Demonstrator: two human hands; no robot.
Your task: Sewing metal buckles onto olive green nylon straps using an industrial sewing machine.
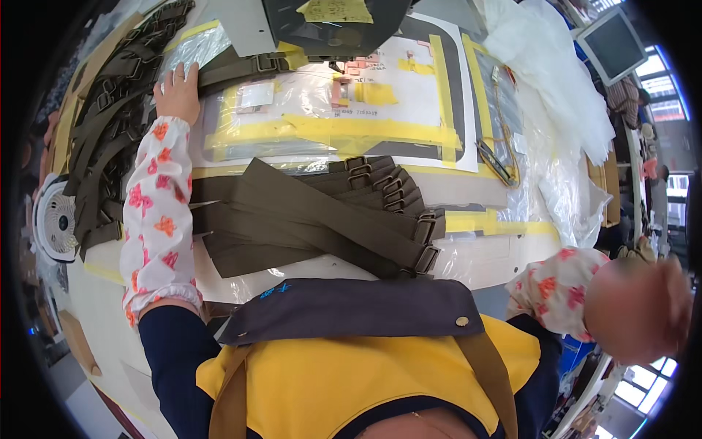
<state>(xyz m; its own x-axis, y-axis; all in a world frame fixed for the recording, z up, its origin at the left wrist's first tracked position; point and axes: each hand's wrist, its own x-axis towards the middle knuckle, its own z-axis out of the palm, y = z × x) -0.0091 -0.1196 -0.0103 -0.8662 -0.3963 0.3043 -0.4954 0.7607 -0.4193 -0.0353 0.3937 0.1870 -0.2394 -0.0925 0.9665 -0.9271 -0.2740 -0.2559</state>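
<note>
The person's left hand (178, 94) lies at the left end of a flat, dark olive webbing strap (232, 69), its fingers slightly spread. That strap reaches, metal buckle (272, 63) and all, toward the black machine head (340, 29), over glossy film and yellow tape (351, 132). Similar straps (314, 212) fan across the pale, smooth desk (482, 260); more drape in a tangled heap (102, 139) leftward. The right hand (640, 311) is blurred beyond the desk's edge; its fingers' state cannot be told.
</note>
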